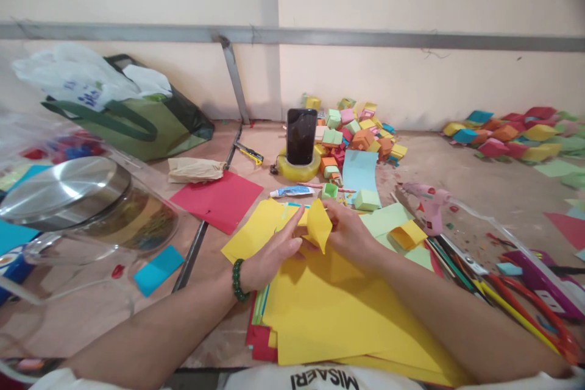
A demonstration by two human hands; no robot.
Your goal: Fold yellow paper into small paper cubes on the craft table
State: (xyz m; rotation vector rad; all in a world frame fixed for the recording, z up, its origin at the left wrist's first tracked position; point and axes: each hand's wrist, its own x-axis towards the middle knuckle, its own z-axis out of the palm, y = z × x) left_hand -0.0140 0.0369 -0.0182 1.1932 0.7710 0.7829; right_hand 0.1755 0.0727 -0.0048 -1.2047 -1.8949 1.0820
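A small folded piece of yellow paper (pixel 319 224) stands up between my hands, pinched from the right by my right hand (pixel 351 235). Its folds form a pointed, partly opened shape. My left hand (pixel 273 255), with a green bead bracelet (pixel 239 280) at the wrist, is held out with fingers stretched beside the paper's left side. Some of its fingertips are hidden behind the paper, so I cannot tell how firmly they touch. Beneath both hands lies a stack of yellow paper sheets (pixel 329 317), with red and green sheets showing at its left edge.
Behind the hands stand a phone (pixel 301 134) on a yellow tape roll (pixel 292 167) and a heap of paper boxes (pixel 361 134). A glue gun (pixel 429 202) and orange-handled scissors (pixel 539 311) lie right. A glass teapot (pixel 141 213), red paper (pixel 219 200) and green bag (pixel 150 125) occupy the left.
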